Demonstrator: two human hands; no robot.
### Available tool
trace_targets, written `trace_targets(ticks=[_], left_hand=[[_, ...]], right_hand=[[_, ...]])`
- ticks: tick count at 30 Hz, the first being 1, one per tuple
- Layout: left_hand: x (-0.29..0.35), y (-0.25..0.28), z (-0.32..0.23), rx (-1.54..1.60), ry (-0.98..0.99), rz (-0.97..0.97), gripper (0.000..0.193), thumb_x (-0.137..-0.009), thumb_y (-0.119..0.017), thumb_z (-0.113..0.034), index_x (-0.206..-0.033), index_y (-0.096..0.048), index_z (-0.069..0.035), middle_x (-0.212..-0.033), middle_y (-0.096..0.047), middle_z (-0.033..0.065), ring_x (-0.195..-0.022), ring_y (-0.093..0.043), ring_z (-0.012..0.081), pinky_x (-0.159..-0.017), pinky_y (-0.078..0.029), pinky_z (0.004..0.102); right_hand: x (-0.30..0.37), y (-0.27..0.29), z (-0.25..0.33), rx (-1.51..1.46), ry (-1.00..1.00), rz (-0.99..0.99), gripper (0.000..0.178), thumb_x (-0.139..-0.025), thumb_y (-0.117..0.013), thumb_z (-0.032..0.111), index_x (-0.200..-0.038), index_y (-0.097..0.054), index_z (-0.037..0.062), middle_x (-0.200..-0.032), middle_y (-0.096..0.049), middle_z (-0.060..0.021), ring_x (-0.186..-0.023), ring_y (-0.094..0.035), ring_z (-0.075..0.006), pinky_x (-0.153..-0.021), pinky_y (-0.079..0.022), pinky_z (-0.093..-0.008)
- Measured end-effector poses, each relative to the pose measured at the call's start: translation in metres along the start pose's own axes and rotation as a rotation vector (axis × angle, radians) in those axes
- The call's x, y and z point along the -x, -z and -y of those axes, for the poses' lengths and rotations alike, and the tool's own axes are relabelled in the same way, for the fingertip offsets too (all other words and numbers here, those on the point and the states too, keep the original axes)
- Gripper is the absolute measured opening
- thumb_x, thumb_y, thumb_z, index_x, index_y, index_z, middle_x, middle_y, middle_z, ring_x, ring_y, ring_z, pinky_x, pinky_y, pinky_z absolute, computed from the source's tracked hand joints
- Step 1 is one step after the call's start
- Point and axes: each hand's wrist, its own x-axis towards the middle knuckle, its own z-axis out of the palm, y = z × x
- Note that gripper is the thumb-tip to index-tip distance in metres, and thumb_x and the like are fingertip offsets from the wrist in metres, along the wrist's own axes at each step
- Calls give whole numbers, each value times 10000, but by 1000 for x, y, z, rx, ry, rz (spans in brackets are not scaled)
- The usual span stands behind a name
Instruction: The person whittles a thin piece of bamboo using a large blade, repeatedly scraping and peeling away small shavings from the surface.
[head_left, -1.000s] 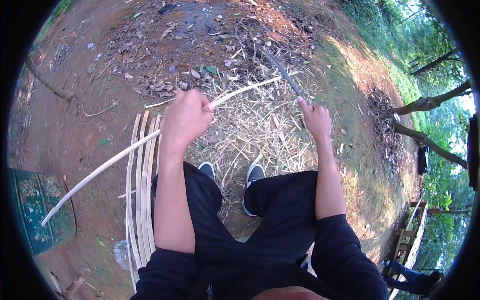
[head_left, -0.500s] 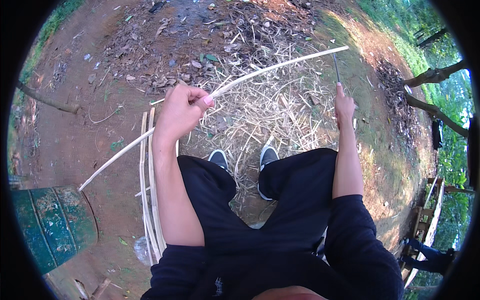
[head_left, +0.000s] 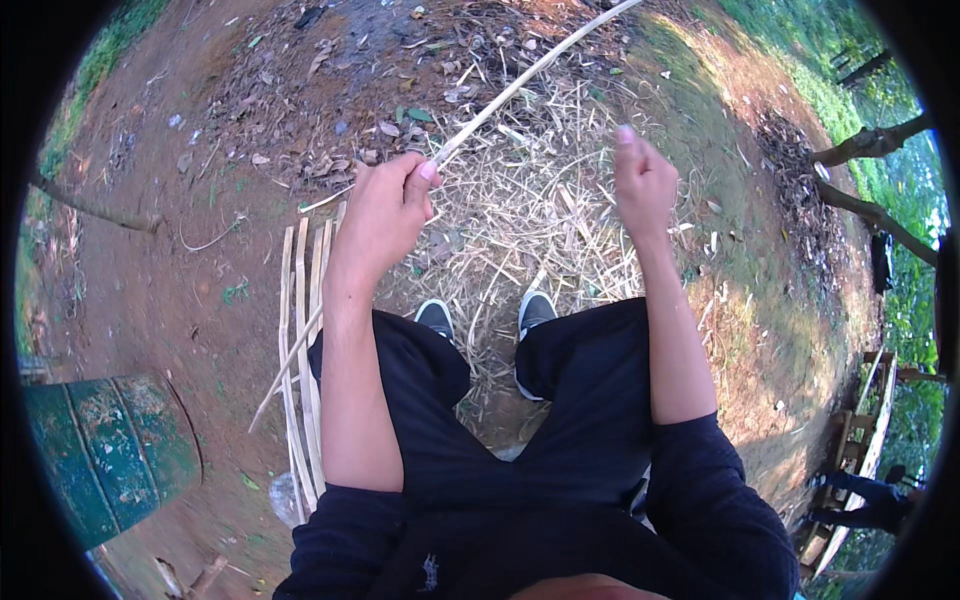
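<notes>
My left hand (head_left: pixel 385 205) is closed on a long, thin, pale strip (head_left: pixel 515 85) that looks like split bamboo or cane. Thumb and fingers pinch it, and it slants up to the far right, past the hand. Its tail runs behind my left forearm and comes out low on the left. My right hand (head_left: pixel 647 190) is a fist, thumb up, to the right of the strip and apart from it. Half a second ago this fist held a thin-bladed knife; its blade cannot be made out now.
Several pale strips (head_left: pixel 302 300) lie beside my left leg. Shavings (head_left: pixel 540 220) cover the ground around my shoes. A green metal drum (head_left: pixel 110 455) lies at the left. Branches (head_left: pixel 870 145) reach in at the right, near a wooden bench (head_left: pixel 855 440) and another person's legs (head_left: pixel 860 500).
The strip has swung more steeply away from me, its far end reaching the top edge. My right hand has come inward to the left, and the knife's blade no longer shows.
</notes>
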Motion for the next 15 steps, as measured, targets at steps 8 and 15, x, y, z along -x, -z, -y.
trace_targets(ticks=[8, 15], left_hand=[[3, -7, -11, -73, -70, 13, 285, -996, -584, -207, -903, -710, 30, -598, -629, 95, -547, -617, 172, -560, -458, 347], [9, -13, -23, -365, -142, -88, 227, -965, -608, -193, -880, -713, -11, -685, -647, 190, -648, -638, 388, -601, -467, 460]], right_hand=[[19, -33, 27, 478, 540, 225, 605, -865, -624, 680, -606, -482, 152, -432, -466, 19, -351, -481, -132, -375, -387, -307], [-15, -10, -6, 501, 21, 270, 689, -898, -493, 756, -620, -508, 126, -462, -497, -11, -395, -510, -165, -425, -426, -317]])
